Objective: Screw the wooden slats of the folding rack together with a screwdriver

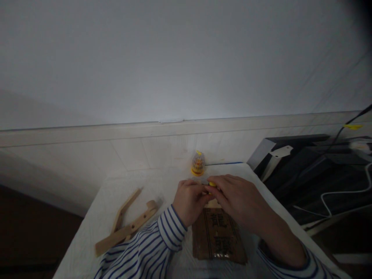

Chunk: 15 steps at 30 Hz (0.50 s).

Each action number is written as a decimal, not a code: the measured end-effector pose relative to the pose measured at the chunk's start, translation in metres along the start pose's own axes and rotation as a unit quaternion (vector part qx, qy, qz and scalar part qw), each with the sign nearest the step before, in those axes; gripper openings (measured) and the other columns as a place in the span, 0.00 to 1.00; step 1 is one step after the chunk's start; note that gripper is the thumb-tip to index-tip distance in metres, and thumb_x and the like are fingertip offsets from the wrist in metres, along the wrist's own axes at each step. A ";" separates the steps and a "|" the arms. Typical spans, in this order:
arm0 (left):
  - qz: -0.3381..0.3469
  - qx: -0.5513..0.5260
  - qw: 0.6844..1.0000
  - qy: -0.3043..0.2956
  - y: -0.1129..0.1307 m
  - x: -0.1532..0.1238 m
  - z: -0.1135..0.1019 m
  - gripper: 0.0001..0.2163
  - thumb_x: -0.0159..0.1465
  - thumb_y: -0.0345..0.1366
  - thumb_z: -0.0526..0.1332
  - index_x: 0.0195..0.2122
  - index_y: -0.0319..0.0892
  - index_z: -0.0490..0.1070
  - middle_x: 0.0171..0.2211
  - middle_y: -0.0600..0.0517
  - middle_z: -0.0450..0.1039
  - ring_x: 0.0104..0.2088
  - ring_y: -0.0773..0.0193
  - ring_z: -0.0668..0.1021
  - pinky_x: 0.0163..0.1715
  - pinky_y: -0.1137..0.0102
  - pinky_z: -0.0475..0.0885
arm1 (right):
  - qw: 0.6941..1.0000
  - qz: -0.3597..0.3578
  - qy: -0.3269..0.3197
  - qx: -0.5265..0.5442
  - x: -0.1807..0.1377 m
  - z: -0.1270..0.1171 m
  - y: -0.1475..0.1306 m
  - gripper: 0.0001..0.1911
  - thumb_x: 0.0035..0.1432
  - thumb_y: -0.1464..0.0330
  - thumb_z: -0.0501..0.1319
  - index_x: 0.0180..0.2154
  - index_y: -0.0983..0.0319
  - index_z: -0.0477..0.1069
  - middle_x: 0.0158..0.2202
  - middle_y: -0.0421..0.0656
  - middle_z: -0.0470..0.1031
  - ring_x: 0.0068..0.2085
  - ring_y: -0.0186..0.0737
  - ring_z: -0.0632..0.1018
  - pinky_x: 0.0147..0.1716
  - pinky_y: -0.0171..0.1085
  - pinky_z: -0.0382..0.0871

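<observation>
My left hand (188,201) and my right hand (240,197) meet over the middle of the table, fingertips nearly touching. A small yellow object (212,184) is pinched in my right hand; most of it is covered by the fingers, so its kind does not show. The fingers of my left hand are closed beside it, and what they hold is hidden. Just beneath lies a flat brown packet (217,236) with large dark characters and a shiny surface. Beyond my hands stands a clear domed container (198,164) with a yellow base and small orange-yellow contents.
Pale wooden pieces with holes (126,232) lie at the left, beside my striped sleeve. The white-covered table (87,236) meets a pale panelled wall (162,151). Dark panels (305,174) and a white cable (345,192) are off to the right.
</observation>
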<state>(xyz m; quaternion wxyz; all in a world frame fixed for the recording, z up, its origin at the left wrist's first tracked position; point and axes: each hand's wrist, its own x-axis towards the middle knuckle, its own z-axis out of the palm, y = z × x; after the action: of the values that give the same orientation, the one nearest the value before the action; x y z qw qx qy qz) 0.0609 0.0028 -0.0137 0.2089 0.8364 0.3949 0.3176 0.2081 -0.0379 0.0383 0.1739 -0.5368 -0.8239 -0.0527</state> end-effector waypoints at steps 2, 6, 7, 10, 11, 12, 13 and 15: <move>0.002 0.000 1.000 -0.002 0.000 0.000 0.000 0.02 0.56 0.35 0.65 0.29 0.45 0.77 0.22 0.54 0.73 0.28 0.65 0.73 0.36 0.69 0.65 | 1.000 0.001 0.000 -0.003 0.000 0.000 0.000 0.14 0.63 0.66 0.47 0.38 0.64 0.70 0.33 0.48 0.76 0.35 0.44 0.76 0.33 0.42 0.68; 0.015 0.000 1.000 -0.016 -0.001 0.000 0.000 0.02 0.57 0.34 0.64 0.29 0.44 0.76 0.22 0.54 0.73 0.29 0.65 0.73 0.35 0.70 0.64 | 1.000 0.003 -0.014 -0.009 0.000 0.001 0.000 0.14 0.64 0.66 0.46 0.38 0.64 0.68 0.32 0.47 0.75 0.34 0.43 0.75 0.32 0.41 0.68; 0.017 0.000 1.000 -0.018 -0.001 0.000 0.000 0.02 0.57 0.34 0.63 0.29 0.44 0.76 0.23 0.54 0.73 0.29 0.65 0.74 0.36 0.70 0.64 | 1.000 0.005 -0.017 -0.010 0.000 0.001 0.000 0.14 0.63 0.65 0.46 0.38 0.64 0.68 0.32 0.47 0.75 0.34 0.43 0.75 0.32 0.41 0.68; 0.011 0.002 1.000 -0.013 -0.001 0.000 0.000 0.03 0.57 0.35 0.63 0.28 0.44 0.76 0.23 0.54 0.73 0.30 0.65 0.74 0.36 0.69 0.64 | 1.000 0.009 -0.018 -0.007 0.001 0.001 0.000 0.14 0.63 0.65 0.47 0.37 0.64 0.68 0.31 0.47 0.75 0.34 0.43 0.75 0.31 0.41 0.67; 0.006 0.007 1.000 -0.008 0.000 0.000 0.000 0.03 0.57 0.35 0.63 0.27 0.43 0.76 0.23 0.53 0.73 0.30 0.64 0.73 0.36 0.69 0.64 | 1.000 0.009 -0.018 -0.005 0.001 0.001 0.000 0.14 0.63 0.65 0.47 0.37 0.64 0.68 0.31 0.47 0.75 0.34 0.44 0.75 0.32 0.41 0.67; 0.000 0.012 1.000 -0.004 0.000 0.000 0.000 0.04 0.57 0.35 0.63 0.27 0.43 0.75 0.22 0.53 0.73 0.29 0.64 0.73 0.36 0.68 0.64 | 1.000 0.009 -0.018 -0.003 0.001 0.001 0.000 0.13 0.63 0.66 0.48 0.37 0.64 0.69 0.31 0.47 0.74 0.34 0.44 0.75 0.32 0.41 0.67; -0.004 0.017 1.000 -0.003 0.001 0.000 0.000 0.04 0.56 0.35 0.64 0.26 0.42 0.75 0.22 0.53 0.73 0.29 0.64 0.73 0.36 0.68 0.64 | 1.000 0.011 -0.019 -0.002 0.002 0.001 -0.001 0.13 0.63 0.66 0.48 0.37 0.64 0.69 0.31 0.47 0.74 0.34 0.44 0.75 0.32 0.42 0.67; -0.008 0.025 1.000 0.001 0.002 0.000 -0.001 0.03 0.55 0.35 0.64 0.26 0.42 0.75 0.22 0.54 0.73 0.30 0.63 0.73 0.36 0.67 0.64 | 1.000 0.014 -0.020 -0.002 0.002 0.000 0.000 0.13 0.63 0.66 0.48 0.36 0.64 0.69 0.31 0.47 0.74 0.34 0.44 0.75 0.32 0.42 0.67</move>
<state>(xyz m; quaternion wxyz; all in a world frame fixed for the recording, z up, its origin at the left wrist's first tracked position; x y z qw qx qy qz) 0.0612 0.0014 -0.0117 0.1896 0.8378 0.4096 0.3071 0.2070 -0.0365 0.0386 0.1573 -0.5493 -0.8197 -0.0414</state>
